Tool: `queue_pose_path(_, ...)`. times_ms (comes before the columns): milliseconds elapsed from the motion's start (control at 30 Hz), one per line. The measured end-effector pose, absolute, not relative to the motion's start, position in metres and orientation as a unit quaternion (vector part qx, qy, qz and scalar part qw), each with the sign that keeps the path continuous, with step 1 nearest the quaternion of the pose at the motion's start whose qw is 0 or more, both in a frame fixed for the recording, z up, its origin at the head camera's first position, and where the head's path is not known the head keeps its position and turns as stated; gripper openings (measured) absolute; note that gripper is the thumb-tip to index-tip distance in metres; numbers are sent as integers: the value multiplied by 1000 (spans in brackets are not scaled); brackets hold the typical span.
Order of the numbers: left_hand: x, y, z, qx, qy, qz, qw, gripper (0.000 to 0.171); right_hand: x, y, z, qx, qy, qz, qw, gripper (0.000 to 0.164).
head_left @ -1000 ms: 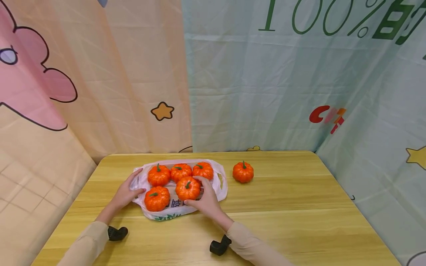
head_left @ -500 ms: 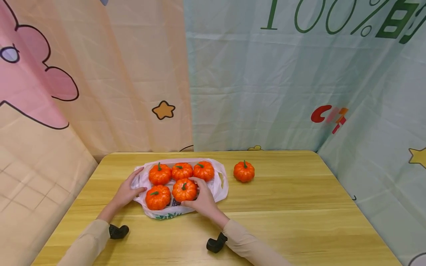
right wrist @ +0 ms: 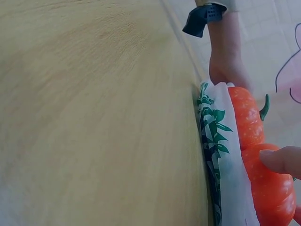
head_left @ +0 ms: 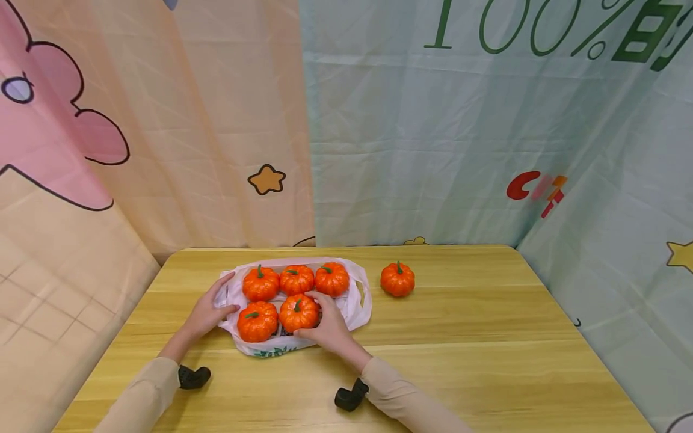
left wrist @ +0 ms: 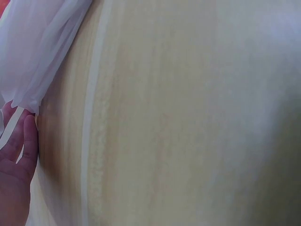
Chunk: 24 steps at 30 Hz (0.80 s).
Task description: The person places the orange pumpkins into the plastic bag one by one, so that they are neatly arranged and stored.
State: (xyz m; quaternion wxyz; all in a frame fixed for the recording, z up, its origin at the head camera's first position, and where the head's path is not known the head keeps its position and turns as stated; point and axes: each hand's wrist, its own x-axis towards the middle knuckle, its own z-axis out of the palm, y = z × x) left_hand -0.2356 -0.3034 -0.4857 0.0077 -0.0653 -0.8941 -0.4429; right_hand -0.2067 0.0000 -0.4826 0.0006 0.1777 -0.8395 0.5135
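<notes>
A white plastic bag [head_left: 360, 311] with green print lies flattened on the table, bearing several small orange pumpkins with green stems. At its front, my right hand [head_left: 331, 328] grips one pumpkin [head_left: 299, 315] between thumb and fingers; the thumb [right wrist: 275, 160] presses its near side in the right wrist view. That pumpkin sits against the front-left pumpkin [head_left: 257, 322]. My left hand [head_left: 208, 310] rests at the bag's left edge, thumb and forefinger spread apart. In the left wrist view its straight fingers [left wrist: 29, 136] touch the bag's rim [left wrist: 35, 94].
Right of the bag, a lone pumpkin [head_left: 397, 280] stands on the wooden table [head_left: 465, 337]. Along the bag's back sit three pumpkins, one of them in the middle [head_left: 296, 279]. Printed curtains [head_left: 411, 150] hang behind the table and at both sides.
My right hand has shifted left with its pumpkin, bringing it up to the front-left one. My left hand stays at the bag's left edge.
</notes>
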Motion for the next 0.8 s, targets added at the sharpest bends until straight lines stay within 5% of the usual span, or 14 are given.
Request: queue_pose_path(800,-237,-304,-488,-66,-893,-446,7,78,-206,15,-482,201,-814,545,-22,69)
